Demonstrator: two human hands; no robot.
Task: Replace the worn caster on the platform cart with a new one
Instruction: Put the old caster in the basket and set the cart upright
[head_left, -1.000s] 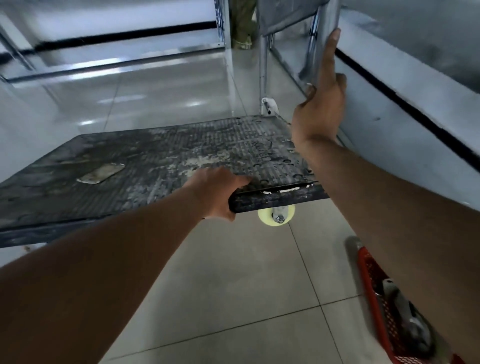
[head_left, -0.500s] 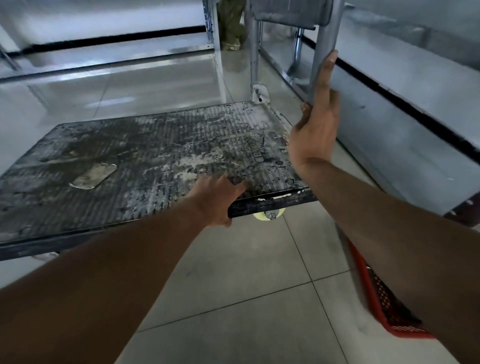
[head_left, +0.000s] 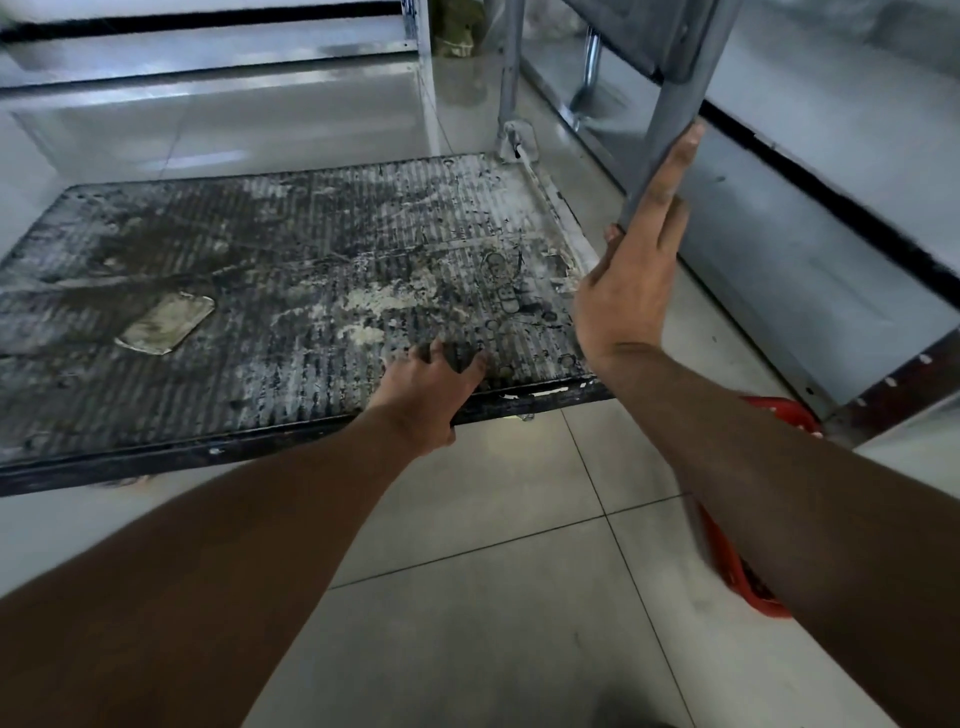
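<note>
While grasping near edge of platform cart (head_left: 311, 270) with left grip (head_left: 426, 395), right grip (head_left: 628, 291) flat, released against handle post (head_left: 670, 104): merely positioning, caster swap seemingly all ahead.

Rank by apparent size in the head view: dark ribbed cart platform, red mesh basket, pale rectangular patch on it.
1. Dark ribbed cart platform, largest.
2. Red mesh basket next, unsure: the right arm hides most of it.
3. Pale rectangular patch, smallest.

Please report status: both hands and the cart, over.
Left hand grips cart deck edge. Right hand flat against handle post. Red basket on floor under right arm.
</note>
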